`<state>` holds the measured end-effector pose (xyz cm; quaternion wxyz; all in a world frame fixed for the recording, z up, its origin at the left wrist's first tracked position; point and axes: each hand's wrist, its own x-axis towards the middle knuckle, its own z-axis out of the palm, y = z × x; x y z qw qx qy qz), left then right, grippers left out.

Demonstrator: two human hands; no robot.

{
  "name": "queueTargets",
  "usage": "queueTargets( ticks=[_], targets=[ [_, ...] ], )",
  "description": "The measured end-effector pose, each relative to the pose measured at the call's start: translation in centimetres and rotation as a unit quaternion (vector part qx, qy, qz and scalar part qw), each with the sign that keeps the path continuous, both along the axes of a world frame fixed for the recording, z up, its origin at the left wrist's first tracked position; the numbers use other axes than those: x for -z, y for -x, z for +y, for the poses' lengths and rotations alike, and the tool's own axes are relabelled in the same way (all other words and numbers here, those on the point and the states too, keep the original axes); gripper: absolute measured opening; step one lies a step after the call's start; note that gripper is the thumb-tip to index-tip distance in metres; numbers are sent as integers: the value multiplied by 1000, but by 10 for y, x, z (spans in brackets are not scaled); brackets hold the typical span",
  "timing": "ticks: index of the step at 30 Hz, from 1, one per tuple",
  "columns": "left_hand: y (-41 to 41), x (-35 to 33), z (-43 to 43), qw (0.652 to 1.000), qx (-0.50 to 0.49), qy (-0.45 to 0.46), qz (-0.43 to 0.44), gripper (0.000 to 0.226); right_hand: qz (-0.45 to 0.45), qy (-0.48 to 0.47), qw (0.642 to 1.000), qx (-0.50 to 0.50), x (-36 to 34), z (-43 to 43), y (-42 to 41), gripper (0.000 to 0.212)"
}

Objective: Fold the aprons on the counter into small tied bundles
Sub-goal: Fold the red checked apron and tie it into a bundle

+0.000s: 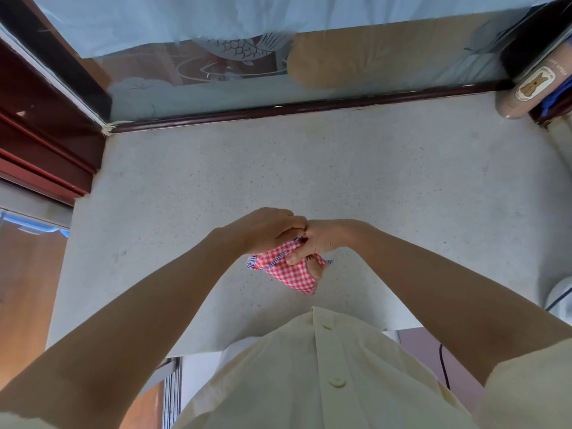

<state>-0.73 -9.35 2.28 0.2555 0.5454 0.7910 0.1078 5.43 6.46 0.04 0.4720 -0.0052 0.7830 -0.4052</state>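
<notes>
A red-and-white checked apron (289, 272), folded into a small bundle, is held just above the grey speckled counter (309, 168) near its front edge. A blue-and-white striped strap (280, 258) runs across the bundle. My left hand (269, 227) is curled at the bundle's top left and pinches the strap. My right hand (322, 239) grips the bundle from the right, thumb on top and fingertips under the cloth. The two hands touch each other above the bundle.
A frosted glass panel (247, 72) in a dark wooden frame closes the counter's far side. A tan cylinder with a bear label (532, 88) stands at the far right corner. A white object (561, 295) sits at the right edge. Red-brown cabinet (40, 134) borders the left.
</notes>
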Motion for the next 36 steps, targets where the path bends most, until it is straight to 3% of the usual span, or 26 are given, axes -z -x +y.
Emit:
queueTargets(
  ticks=[3, 9, 11, 13, 17, 19, 23, 26, 29, 32, 36],
  targets=[
    [0, 5, -3, 999, -49, 5, 11, 24, 22, 19, 999, 30, -7, -2, 5, 66],
    [-3, 14, -10, 993, -112, 22, 18, 26, 44, -34, 998, 11, -13, -5, 13, 44],
    [-2, 16, -11, 990, -137, 15, 34, 26, 78, -52, 995, 25, -14, -9, 14, 31],
    [-2, 20, -15, 981, -182, 1, 65, 27, 145, -96, 984, 36, -13, -14, 18, 37],
    [-5, 29, -19, 928, -357, 19, 107, 26, 298, -255, 917, 77, -24, -27, 29, 26],
    [-4, 31, -18, 883, -460, 22, 95, 23, 341, -245, 900, 113, -29, -36, 32, 25],
    [6, 27, -13, 776, -629, -34, 40, 25, 243, -29, 933, 263, -30, -51, 23, 39],
    [8, 25, -11, 710, -700, -81, 15, 30, 91, 114, 896, 419, -21, -58, 13, 30],
    [1, 26, -8, 674, -731, -104, 7, 25, 5, 130, 853, 505, -16, -60, 12, 21],
    [-6, 24, -6, 633, -760, -145, -20, 21, -58, 139, 828, 540, -11, -57, 12, 34],
    [-13, 25, -5, 638, -739, -199, -82, 23, -102, 199, 834, 504, -6, -43, 8, 36]
  ],
)
